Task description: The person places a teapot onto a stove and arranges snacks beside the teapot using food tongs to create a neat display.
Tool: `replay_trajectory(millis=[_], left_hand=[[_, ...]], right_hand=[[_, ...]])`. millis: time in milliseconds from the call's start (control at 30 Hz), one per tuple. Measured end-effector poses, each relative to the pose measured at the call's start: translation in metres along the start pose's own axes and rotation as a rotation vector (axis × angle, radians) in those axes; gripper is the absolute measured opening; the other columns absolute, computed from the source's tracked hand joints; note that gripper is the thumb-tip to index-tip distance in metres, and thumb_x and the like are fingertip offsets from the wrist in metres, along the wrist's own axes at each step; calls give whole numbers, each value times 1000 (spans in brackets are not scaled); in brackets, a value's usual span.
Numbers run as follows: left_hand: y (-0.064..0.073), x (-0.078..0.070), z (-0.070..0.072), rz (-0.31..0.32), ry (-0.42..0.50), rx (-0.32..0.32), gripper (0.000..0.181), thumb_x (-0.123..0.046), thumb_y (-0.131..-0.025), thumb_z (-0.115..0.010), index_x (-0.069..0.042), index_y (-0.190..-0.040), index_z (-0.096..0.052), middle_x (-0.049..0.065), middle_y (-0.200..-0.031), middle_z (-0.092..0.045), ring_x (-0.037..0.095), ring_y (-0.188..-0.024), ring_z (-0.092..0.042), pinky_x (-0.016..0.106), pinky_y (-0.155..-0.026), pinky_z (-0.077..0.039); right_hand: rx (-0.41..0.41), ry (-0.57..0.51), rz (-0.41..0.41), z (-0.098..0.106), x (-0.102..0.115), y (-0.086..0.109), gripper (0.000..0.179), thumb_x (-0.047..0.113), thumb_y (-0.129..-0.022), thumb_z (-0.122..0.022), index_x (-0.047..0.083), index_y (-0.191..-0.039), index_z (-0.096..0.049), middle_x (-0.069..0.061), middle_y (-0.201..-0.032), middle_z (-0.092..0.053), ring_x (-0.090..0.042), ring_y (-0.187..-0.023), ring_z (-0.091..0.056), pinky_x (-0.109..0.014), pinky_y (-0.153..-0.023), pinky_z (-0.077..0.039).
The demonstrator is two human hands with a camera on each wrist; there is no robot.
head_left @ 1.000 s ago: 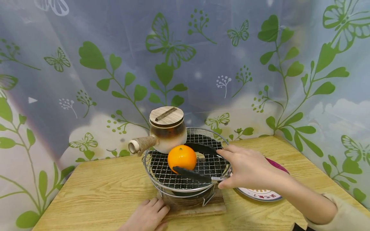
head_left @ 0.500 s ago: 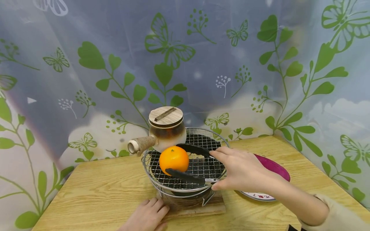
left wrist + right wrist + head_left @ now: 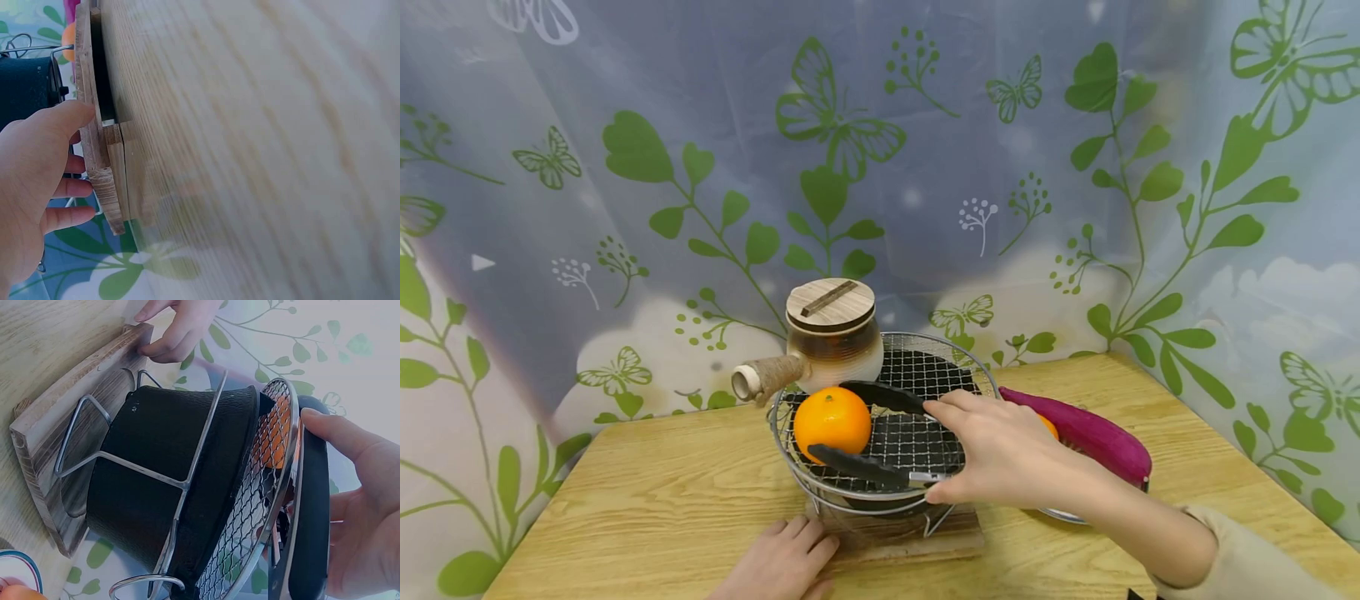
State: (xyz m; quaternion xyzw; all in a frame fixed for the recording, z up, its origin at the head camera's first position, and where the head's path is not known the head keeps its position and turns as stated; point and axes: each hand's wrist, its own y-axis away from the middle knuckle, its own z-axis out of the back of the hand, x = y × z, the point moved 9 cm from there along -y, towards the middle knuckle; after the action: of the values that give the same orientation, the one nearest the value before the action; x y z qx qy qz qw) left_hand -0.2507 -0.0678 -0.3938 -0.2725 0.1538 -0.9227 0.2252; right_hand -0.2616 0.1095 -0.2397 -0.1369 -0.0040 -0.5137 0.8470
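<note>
Board [image 3: 917, 546] and left hand [image 3: 782, 560] lay nearest: the hand's relaxed fingers touched the board's corner, though how firmly could not be told. Above, the right hand [image 3: 1007, 446] held the tongs [image 3: 857, 467] between thumb and fingers, spread so that their black ends stood either side of an orange [image 3: 832, 423]. Whether they pinched it was unclear. The orange seemed to rest on the left part of the wire rack [image 3: 917, 433]; by that, its placing looked nearly done, with the tongs not yet clear. To the right, a plate [image 3: 1063, 518] seemed to bear an eggplant [image 3: 1086, 427] and another orange fruit [image 3: 1049, 427], half hidden, neither on the rack. Farther back stood the lidded pot [image 3: 835, 354], before a patterned curtain [image 3: 917, 167]. Compared with half a second earlier, orange and tongs had shifted left and slightly nearer, and more of the eggplant showed.
</note>
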Motion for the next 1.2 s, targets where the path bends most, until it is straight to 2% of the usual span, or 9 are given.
replay_trajectory(millis=[300, 533, 633, 667, 733, 867, 900, 1200], left_hand=[[0, -1, 0, -3, 1, -1, 34, -46, -76, -64, -16, -93, -60, -2, -83, -52, 14, -70, -49, 23, -51, -34], [0, 0, 0, 11, 7, -1, 34, -44, -74, -65, -16, -92, -60, -1, -84, -53, 15, -71, -50, 25, -53, -37], [-1, 0, -1, 12, 14, 9, 33, -43, -75, -65, -16, -92, -60, -1, -83, -53, 15, -71, -50, 24, -52, -36], [-1, 0, -1, 11, 15, 12, 32, -43, -76, -64, -16, -92, -60, -1, -83, -53, 15, -71, -50, 24, -52, -36], [-1, 0, -1, 10, 14, 14, 32, -43, -76, -64, -16, -92, -60, -2, -83, -53, 15, -71, -49, 24, -52, -36], [-1, 0, -1, 6, 7, 20, 32, -44, -76, -65, -16, -92, -60, -2, -82, -52, 14, -69, -49, 23, -51, -34], [-1, 0, -1, 5, 5, 23, 33, -44, -75, -65, -16, -92, -60, -2, -82, -52, 14, -69, -49, 23, -51, -34], [-1, 0, -4, -3, -9, 34, 36, -47, -74, -67, -17, -93, -60, -2, -82, -52, 13, -69, -48, 22, -51, -32]], right_hand=[[3, -26, -22, 2, -3, 2, 86, 51, -63, -76, 9, -133, -50, -4, -128, -50, -25, -101, -57, -43, -73, -47], [-23, -63, -33, 13, -11, 10, 89, 53, -63, -75, 10, -136, -46, -7, -133, -47, -30, -113, -52, -49, -85, -44], [-40, -88, -52, 16, -18, 15, 90, 53, -63, -75, 10, -136, -45, -8, -134, -47, -33, -116, -49, -53, -88, -40], [-45, -97, -62, 17, -21, 18, 90, 53, -63, -75, 10, -136, -45, -9, -134, -47, -30, -110, -54, -52, -87, -41], [-55, -120, -82, 19, -28, 22, 90, 53, -63, -75, 10, -137, -44, -9, -135, -46, -31, -111, -53, -54, -87, -40], [-67, -156, -116, 24, -42, 31, 94, 60, -63, -73, 10, -137, -42, -11, -137, -44, -33, -112, -52, -57, -87, -39], [-72, -163, -122, 25, -46, 33, 95, 61, -63, -72, 10, -137, -42, -11, -137, -44, -37, -119, -46, -59, -88, -37], [-136, -189, -147, 34, -76, 50, 97, 64, -62, -71, 6, -134, -43, -14, -132, -49, -38, -115, -48, -57, -84, -41]])
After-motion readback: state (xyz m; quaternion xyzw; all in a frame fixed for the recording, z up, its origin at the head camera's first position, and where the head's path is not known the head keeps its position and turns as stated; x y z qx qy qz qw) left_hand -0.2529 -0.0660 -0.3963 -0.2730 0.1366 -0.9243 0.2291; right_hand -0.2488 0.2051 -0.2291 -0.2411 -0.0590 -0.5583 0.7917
